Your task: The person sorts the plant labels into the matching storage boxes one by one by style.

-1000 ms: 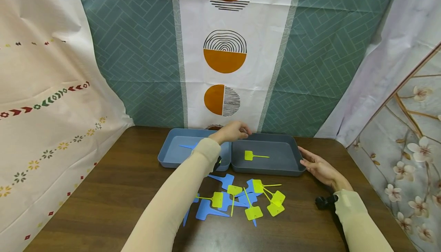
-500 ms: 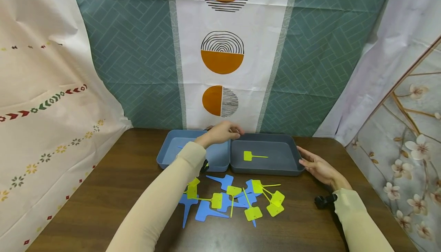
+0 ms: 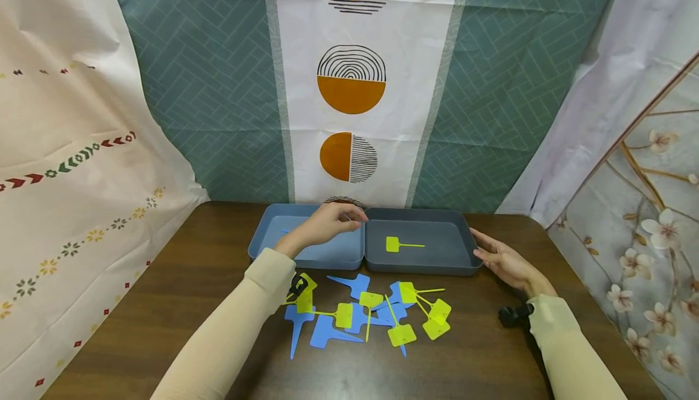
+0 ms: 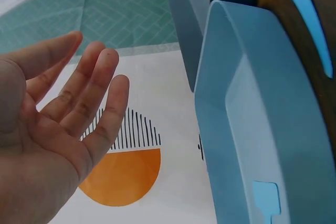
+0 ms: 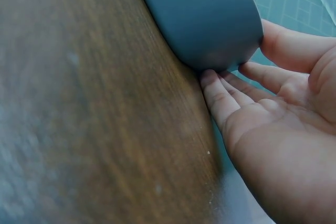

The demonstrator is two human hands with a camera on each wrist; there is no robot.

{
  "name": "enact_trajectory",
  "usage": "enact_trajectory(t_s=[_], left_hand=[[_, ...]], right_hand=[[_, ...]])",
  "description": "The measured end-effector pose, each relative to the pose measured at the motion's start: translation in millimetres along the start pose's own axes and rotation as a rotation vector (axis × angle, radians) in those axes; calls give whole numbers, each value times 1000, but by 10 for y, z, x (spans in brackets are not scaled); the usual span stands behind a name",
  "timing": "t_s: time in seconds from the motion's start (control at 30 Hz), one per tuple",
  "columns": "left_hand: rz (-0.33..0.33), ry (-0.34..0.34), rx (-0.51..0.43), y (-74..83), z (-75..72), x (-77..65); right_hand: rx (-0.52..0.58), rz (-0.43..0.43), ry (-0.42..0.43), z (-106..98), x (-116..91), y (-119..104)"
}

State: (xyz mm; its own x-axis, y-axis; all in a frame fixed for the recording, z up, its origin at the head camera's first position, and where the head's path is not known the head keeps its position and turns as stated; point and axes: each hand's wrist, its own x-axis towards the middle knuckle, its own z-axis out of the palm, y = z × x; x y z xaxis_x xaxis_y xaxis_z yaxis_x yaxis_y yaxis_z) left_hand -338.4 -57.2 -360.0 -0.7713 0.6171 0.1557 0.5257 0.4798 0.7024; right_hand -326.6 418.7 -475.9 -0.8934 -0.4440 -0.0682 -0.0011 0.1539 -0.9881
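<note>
My left hand point(image 3: 327, 225) hovers over the blue-grey tray point(image 3: 327, 257), fingers loosely spread and holding nothing. In the left wrist view a blue T-shaped plant label point(image 4: 266, 198) lies inside that tray. My right hand point(image 3: 505, 263) rests against the right end of the dark grey tray point(image 3: 445, 242), with its thumb and mostly straight fingertips touching the outer wall. One yellow plant label point(image 3: 392, 244) lies flat in the dark tray. In front of both trays, several yellow plant labels point(image 3: 401, 335) and blue plant labels point(image 3: 324, 331) overlap in a loose scatter.
The two trays stand side by side at the back of the brown wooden table point(image 3: 180, 303). A patterned cloth point(image 3: 235, 115) hangs directly behind them, and other cloths drape down at left and right. My left forearm passes beside the scattered labels.
My left hand has moved left, from the inner edge of the dark tray to over the blue-grey tray. The forearm's shift uncovers more labels at the left. My right hand stays at the dark tray.
</note>
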Motion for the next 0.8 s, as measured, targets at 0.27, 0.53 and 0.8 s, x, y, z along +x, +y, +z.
enact_trajectory(t_s=[0.27, 0.53, 0.8], left_hand=[[-1, -8, 14, -65, 12, -190], [23, 4, 2, -92, 5, -286], [21, 6, -42, -130, 88, -420]], right_hand=[[8, 3, 6, 10, 8, -2], [29, -1, 7, 24, 8, 7], [37, -9, 3, 12, 15, -1]])
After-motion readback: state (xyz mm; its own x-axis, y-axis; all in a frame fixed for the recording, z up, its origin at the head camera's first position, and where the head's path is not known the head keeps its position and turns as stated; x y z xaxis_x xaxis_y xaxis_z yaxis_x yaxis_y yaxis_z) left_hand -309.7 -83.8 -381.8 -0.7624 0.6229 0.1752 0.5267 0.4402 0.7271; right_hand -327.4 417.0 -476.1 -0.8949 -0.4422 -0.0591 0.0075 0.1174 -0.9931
